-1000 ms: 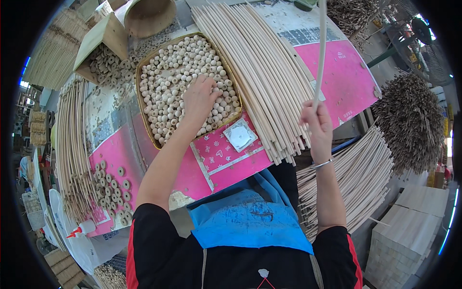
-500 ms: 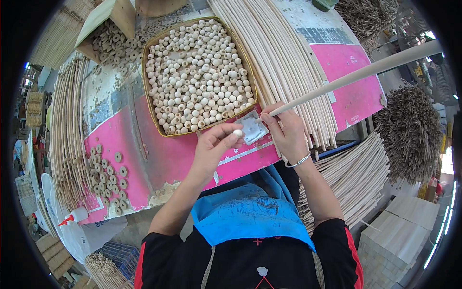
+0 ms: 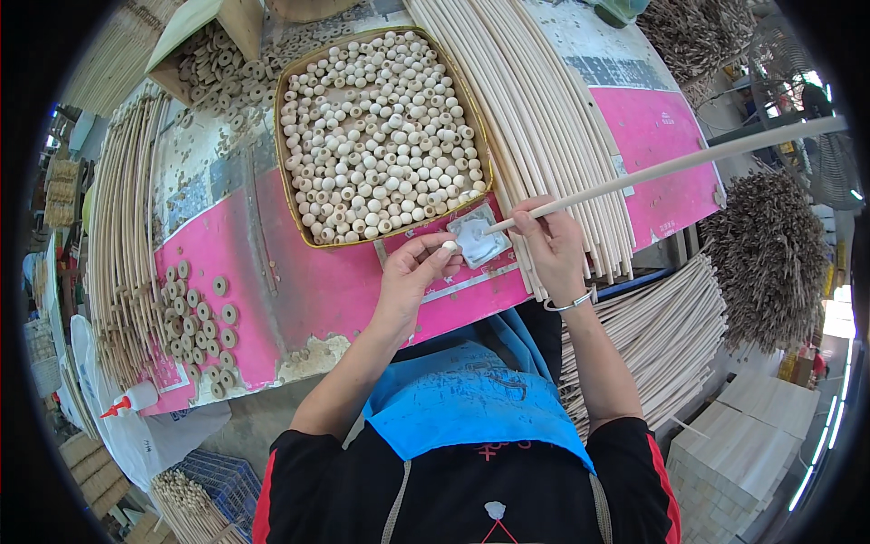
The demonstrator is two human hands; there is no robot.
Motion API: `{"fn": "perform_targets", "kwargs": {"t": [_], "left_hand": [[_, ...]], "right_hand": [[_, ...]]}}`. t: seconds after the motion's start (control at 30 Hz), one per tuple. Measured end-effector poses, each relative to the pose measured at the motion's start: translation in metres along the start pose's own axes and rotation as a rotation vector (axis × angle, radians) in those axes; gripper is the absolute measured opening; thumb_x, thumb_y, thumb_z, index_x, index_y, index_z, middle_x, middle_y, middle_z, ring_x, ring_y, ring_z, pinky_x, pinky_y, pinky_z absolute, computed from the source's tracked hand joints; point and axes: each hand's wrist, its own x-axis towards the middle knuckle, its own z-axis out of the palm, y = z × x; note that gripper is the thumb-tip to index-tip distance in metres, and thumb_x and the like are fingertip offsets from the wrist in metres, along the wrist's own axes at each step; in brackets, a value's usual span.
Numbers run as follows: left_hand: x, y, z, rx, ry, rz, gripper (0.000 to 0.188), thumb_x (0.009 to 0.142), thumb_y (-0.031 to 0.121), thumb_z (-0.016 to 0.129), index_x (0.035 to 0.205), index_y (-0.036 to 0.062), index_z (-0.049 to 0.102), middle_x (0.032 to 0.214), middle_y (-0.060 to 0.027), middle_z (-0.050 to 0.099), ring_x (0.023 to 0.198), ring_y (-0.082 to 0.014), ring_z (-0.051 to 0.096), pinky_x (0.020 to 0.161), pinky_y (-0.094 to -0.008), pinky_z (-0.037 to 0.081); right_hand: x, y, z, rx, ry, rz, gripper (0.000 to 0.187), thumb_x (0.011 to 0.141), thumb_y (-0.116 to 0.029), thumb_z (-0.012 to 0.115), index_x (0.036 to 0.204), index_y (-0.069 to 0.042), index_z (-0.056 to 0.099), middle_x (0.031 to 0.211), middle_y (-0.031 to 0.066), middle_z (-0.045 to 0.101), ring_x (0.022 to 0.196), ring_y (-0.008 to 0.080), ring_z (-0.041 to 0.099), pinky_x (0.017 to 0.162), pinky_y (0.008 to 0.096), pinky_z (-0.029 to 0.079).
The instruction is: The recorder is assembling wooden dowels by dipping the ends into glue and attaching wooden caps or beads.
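The left hand (image 3: pixel 419 268) pinches a small wooden ball (image 3: pixel 449 246) just below the basket of balls (image 3: pixel 292 195) on the pink counter (image 3: pixel 299 290), while the right hand (image 3: pixel 548 247) grips a long stick (image 3: pixel 671 167) whose tip touches a white glue pad (image 3: pixel 473 238) beside that basket.

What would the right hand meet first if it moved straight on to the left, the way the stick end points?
Likely the small glue dish, since the stick in the right hand already points at it. Just beyond is the wooden bead in the left hand. Height above the dish is unclear.
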Motion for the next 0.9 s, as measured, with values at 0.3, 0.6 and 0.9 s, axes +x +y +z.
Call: {"fn": "perform_targets", "kwargs": {"t": [0.3,0.6,0.9], "left_hand": [[0.008,0.002,0.011,-0.151,-0.025,-0.079,0.029,0.100,0.014,0.062,0.123,-0.0025,0.059,0.113,-0.0147,0.069,0.105,-0.0204,0.069,0.093,-0.0320,0.057],[0.002,0.007,0.022,-0.264,-0.057,-0.137,0.025,0.100,0.015,0.061,0.119,-0.0011,0.059,0.113,-0.0152,0.069,0.106,-0.0232,0.070,0.092,-0.0318,0.059],[0.000,0.001,0.018,-0.244,-0.093,-0.126,0.019,0.101,0.017,0.061,0.113,0.0027,0.061,0.108,-0.0132,0.071,0.102,-0.0218,0.071,0.090,-0.0316,0.059]], "right_hand": [[-0.013,-0.024,-0.013,0.222,0.089,-0.007,0.016,0.103,-0.013,0.058,0.104,0.002,0.063,0.095,0.0069,0.067,0.084,0.0112,0.065,0.078,0.0243,0.054],[-0.026,-0.033,-0.006,0.294,0.025,-0.069,0.012,0.102,-0.007,0.056,0.104,0.002,0.063,0.102,0.0100,0.066,0.091,0.0130,0.063,0.082,0.0257,0.051],[-0.030,-0.028,-0.003,0.221,-0.004,-0.148,0.007,0.099,-0.003,0.058,0.102,0.001,0.063,0.101,0.0111,0.065,0.090,0.0151,0.063,0.081,0.0270,0.050]]}}
